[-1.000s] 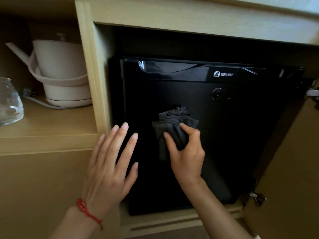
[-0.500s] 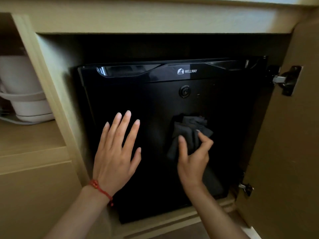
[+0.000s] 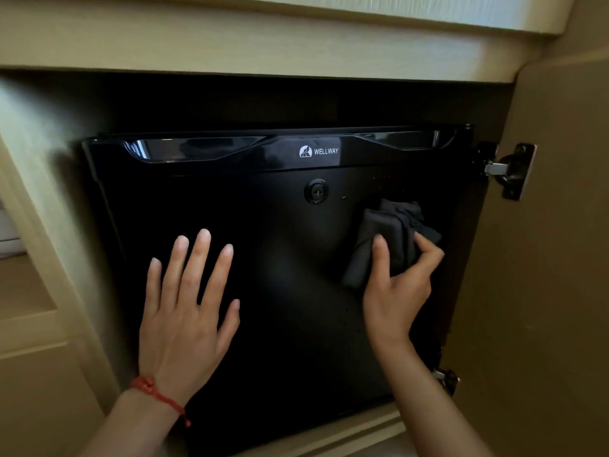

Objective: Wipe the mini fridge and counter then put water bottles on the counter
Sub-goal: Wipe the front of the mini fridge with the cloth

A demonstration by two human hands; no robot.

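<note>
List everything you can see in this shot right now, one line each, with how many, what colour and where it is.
mini fridge: one, black, set in the cabinet recess.
keyhole: one, black, upper middle of the fridge door.
cloth: one, dark grey, bunched against the fridge door, right side.
cabinet door: one, tan, swung open at right.
hinges: two, metal, on the cabinet door's inner edge.
bracelet: one, red, left wrist.
left hand: flat on the fridge door.
right hand: gripping the cloth.

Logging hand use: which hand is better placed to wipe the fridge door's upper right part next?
Right. The right hand already holds the cloth against the fridge there; the left hand lies flat and empty on the door's left.
</note>
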